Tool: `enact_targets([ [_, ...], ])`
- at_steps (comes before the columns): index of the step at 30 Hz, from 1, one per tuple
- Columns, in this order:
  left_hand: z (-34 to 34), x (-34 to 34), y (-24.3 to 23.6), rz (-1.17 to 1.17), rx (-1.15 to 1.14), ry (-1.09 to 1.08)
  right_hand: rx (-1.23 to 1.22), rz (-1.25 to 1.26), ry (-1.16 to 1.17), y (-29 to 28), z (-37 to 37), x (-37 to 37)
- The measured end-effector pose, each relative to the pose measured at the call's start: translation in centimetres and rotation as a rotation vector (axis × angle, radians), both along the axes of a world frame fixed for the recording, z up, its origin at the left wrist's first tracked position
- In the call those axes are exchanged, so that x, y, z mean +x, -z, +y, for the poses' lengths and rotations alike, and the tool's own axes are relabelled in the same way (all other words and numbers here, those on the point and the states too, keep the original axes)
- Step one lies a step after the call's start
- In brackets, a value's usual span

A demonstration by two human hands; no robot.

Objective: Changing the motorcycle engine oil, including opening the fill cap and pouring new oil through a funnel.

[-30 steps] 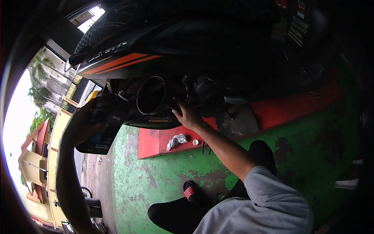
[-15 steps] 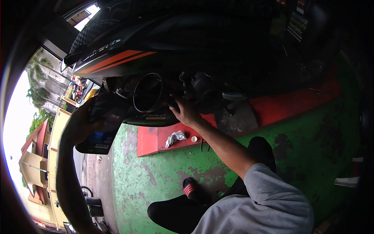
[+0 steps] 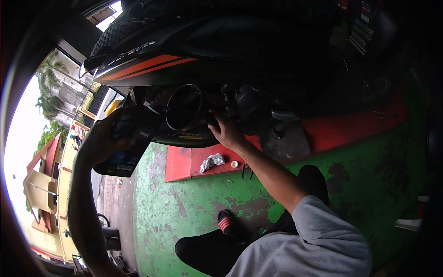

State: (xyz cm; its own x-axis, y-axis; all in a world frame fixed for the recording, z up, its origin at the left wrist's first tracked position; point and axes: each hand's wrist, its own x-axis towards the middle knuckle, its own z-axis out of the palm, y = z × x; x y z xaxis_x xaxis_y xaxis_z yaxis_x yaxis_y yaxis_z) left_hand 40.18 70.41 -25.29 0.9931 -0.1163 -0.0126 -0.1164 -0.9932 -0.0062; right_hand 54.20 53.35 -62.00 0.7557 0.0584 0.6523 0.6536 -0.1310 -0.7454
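In my left hand (image 3: 107, 143) is a dark plastic bottle (image 3: 142, 137), held tilted with its neck toward a round dark funnel (image 3: 184, 108). The fingers wrap round the bottle's body. The funnel's wide rim faces the bottle's neck, close beside the engine (image 3: 249, 99) of a black motorcycle (image 3: 230, 51) with orange stripes. My right hand (image 3: 226, 131) is at the funnel's right side, thumb and forefinger curled about its dark lower part. Deep shadow hides the fingertips and the funnel's narrow end. Whether liquid runs from the bottle cannot be seen.
A red platform (image 3: 184, 166) lies under the motorcycle, bearing a crumpled pale rag (image 3: 212, 162), a small round cap (image 3: 235, 164) and a dark plate (image 3: 286, 141). Around it spreads a worn green floor (image 3: 159, 207). My slippered foot (image 3: 226, 224) is below. A street opens at the left.
The whole scene has shifted slightly right in the view. Both hands, the bottle and the funnel keep nearly the same places relative to the motorcycle.
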Motion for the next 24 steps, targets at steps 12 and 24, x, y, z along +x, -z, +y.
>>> enact_targets([
  [12,0.3,0.0,-0.2,0.002,0.04,0.036,0.011,0.034,-0.043,-0.5,-0.3,-0.1],
  [24,1.2,0.2,0.0,-0.004,0.126,0.044,0.011,0.047,-0.04,-0.5,-0.2,-0.2],
])
